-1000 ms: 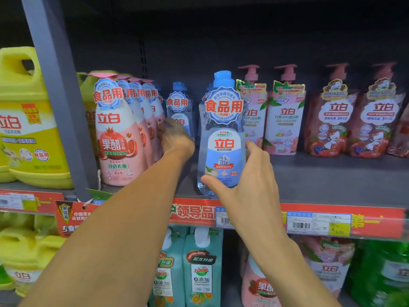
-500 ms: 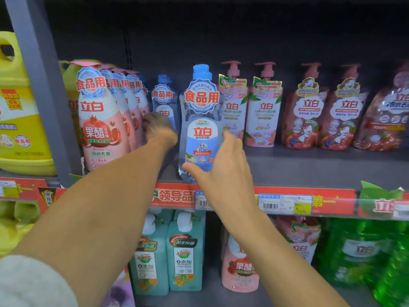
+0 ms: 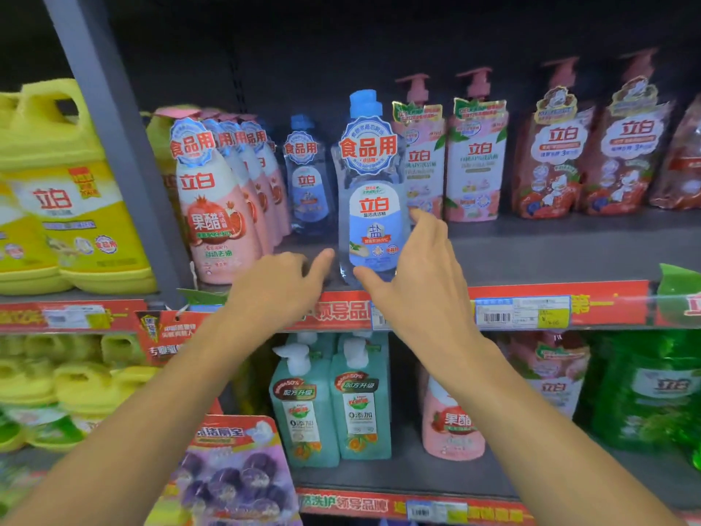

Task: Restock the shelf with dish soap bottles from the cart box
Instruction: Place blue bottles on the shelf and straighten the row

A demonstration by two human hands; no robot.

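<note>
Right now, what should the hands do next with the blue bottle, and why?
Probably let go and draw back for another. The clear blue-capped dish soap bottle already stands upright at the grey shelf front, with the right hand loosely around its base and the left hand open beside it.

left hand (image 3: 282, 282) withdrawn from rear bottle (image 3: 308, 180), seemingly

Dark back wall (image 3: 341, 43) behind grey store shelves (image 3: 550, 248), a grey post (image 3: 113, 146) on the left, red price strips (image 3: 607, 303) along the edges.
</note>
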